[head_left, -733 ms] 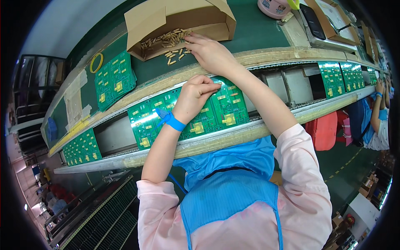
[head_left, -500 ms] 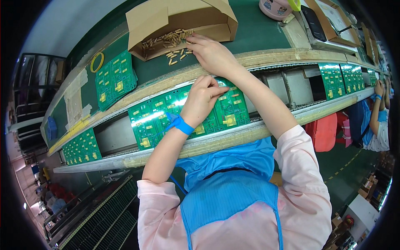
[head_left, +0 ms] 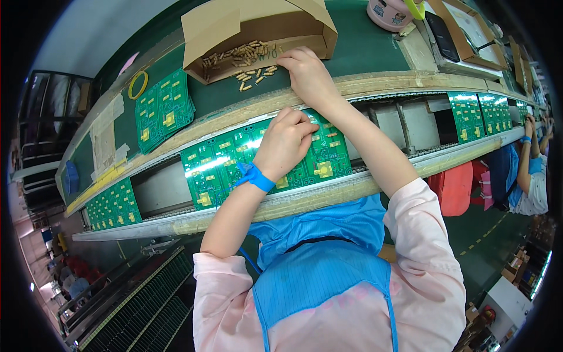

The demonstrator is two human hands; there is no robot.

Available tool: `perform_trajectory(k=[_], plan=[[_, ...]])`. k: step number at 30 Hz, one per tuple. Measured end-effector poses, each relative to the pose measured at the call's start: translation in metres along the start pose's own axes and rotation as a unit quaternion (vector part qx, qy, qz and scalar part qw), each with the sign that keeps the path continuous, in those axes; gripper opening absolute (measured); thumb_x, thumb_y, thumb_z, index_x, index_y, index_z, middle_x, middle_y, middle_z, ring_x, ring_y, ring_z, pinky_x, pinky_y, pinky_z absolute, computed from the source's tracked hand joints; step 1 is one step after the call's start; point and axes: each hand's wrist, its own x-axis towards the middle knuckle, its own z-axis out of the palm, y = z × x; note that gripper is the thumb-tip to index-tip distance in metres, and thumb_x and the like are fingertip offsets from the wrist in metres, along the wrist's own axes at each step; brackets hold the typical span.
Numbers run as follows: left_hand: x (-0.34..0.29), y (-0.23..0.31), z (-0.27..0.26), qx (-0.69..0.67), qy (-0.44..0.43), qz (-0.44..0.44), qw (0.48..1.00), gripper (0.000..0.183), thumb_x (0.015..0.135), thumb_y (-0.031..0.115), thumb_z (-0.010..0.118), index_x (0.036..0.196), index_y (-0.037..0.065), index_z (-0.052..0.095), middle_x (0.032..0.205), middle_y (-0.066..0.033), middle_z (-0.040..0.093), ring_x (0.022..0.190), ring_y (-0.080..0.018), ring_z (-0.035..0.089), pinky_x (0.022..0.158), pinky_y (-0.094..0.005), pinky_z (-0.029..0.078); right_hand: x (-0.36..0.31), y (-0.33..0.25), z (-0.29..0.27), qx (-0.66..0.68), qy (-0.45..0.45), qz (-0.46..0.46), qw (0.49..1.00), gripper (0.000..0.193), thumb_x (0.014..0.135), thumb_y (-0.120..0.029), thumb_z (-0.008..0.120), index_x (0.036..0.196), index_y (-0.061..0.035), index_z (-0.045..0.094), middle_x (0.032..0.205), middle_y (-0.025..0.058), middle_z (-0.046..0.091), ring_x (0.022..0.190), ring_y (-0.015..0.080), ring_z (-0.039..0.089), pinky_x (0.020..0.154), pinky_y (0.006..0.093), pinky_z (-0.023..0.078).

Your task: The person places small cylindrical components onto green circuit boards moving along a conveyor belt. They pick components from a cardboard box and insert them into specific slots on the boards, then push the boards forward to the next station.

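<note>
Over the green circuit boards on the rail, my left hand is closed in a pinch near the upper edge. Whatever its fingertips hold is too small to make out. My right hand reaches across to the front of an open cardboard box. Its fingers are pinched together, and a small tan cylindrical component shows at their tips. Loose components of that kind lie heaped in the box, with several spilled on the green mat in front. A blue band circles my left wrist.
A stack of green boards and a yellow ring lie left of the box. More boards sit along the rail on both sides. At upper right are a pink tub and a dark phone. Another person's arm shows far right.
My right hand has drawn back to the right from the component heap, its fingers now pinched. The left hand has barely shifted over the board.
</note>
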Motion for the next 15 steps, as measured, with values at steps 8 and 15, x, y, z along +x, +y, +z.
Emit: perform_trajectory(k=[8, 15], plan=[[0.014, -0.039, -0.064, 0.184, 0.075, -0.107, 0.974, 0.030, 0.083, 0.002, 0.062, 0.112, 0.004, 0.067, 0.105, -0.0144, 0.063, 0.100, -0.0319, 0.057, 0.088, -0.0411, 0.048, 0.014, -0.014, -0.044, 0.054, 0.034, 0.010, 0.998, 0.016, 0.080, -0.003, 0.063, 0.094, -0.0024, 0.070, 0.093, 0.0130, 0.067, 0.084, 0.0289, 0.066, 0.075, 0.0390, 0.054], [-0.001, -0.071, -0.061, 0.233, 0.073, -0.092, 0.965, 0.023, 0.086, 0.005, 0.062, 0.107, 0.007, 0.070, 0.116, -0.0079, 0.063, 0.109, -0.0295, 0.057, 0.092, -0.0390, 0.048, -0.009, -0.044, -0.074, 0.257, -0.179, 0.131, 0.940, 0.015, 0.088, 0.000, 0.059, 0.100, 0.0025, 0.068, 0.087, 0.0130, 0.065, 0.076, 0.0199, 0.070, 0.069, 0.0313, 0.054]])
